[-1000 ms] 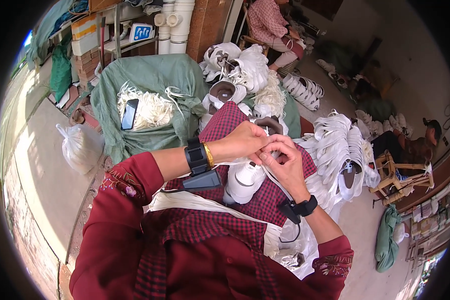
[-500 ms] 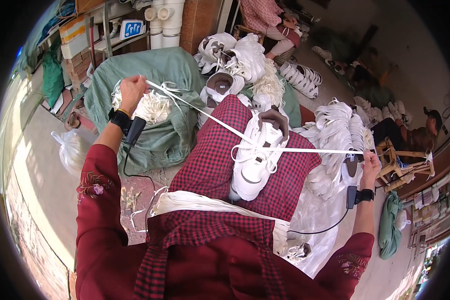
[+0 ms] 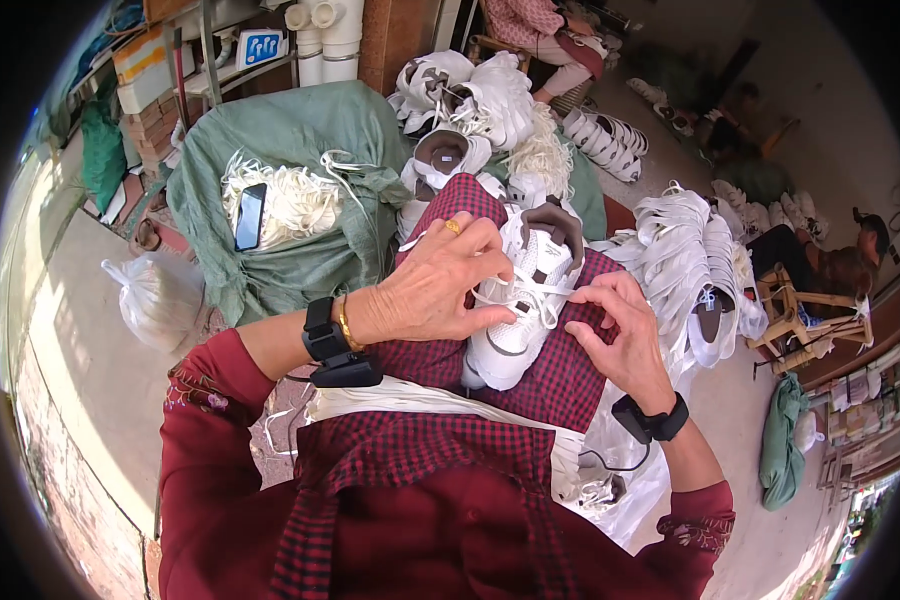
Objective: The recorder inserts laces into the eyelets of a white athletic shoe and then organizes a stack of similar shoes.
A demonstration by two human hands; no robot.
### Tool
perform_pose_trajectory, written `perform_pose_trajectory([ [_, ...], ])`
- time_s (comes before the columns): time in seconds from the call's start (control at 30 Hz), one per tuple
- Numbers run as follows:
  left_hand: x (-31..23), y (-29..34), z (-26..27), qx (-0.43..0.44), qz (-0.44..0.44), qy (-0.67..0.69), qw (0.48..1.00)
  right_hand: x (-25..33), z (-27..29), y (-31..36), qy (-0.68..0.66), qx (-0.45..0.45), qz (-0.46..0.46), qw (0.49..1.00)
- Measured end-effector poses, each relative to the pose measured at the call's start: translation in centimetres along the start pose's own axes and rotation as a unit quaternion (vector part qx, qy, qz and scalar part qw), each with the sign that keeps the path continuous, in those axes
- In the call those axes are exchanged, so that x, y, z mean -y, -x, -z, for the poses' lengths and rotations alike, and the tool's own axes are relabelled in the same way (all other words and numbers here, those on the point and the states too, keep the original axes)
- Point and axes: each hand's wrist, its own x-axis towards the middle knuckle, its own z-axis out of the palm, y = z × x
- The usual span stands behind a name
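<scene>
Left hand (image 3: pixel 432 282) back, half-curled, at shoe (image 3: pixel 502 352)

We cannot see the sole of the white shoe (image 3: pixel 498 355), hidden where it rests on the checked apron (image 3: pixel 558 375). At the shoe's left side, we cannot tell whether the left hand (image 3: pixel 435 285) grips the lace (image 3: pixel 545 290); at its right side, the right hand's (image 3: pixel 620 335) contact is equally unclear. Beyond the shoe, we lose the seated person's (image 3: pixel 530 28) head past the top edge. Well left of the shoe, we cannot identify the plastic bag's (image 3: pixel 157 305) contents.
</scene>
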Motion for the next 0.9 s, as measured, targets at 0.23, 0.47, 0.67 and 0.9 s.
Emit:
perform_pose_trajectory([
  [0.23,-0.5,-0.8,-3.2,0.006,-0.008,-0.043,0.999,-1.0,-2.0,-1.6,-0.013,0.02,0.05,0.999],
  [0.47,-1.2,-2.1,-2.7,0.094,0.099,0.006,0.991,-1.0,-2.3,-1.9,0.017,0.016,0.072,0.997],
  [0.67,-0.7,-2.4,-3.1,0.085,0.133,0.204,0.966,-1.4,-2.5,-2.2,0.023,0.008,0.078,0.997],
  [0.9,0.6,-1.7,-4.5,0.012,0.138,0.143,0.98,-1.5,-2.5,-2.2,0.015,0.015,0.066,0.998],
])
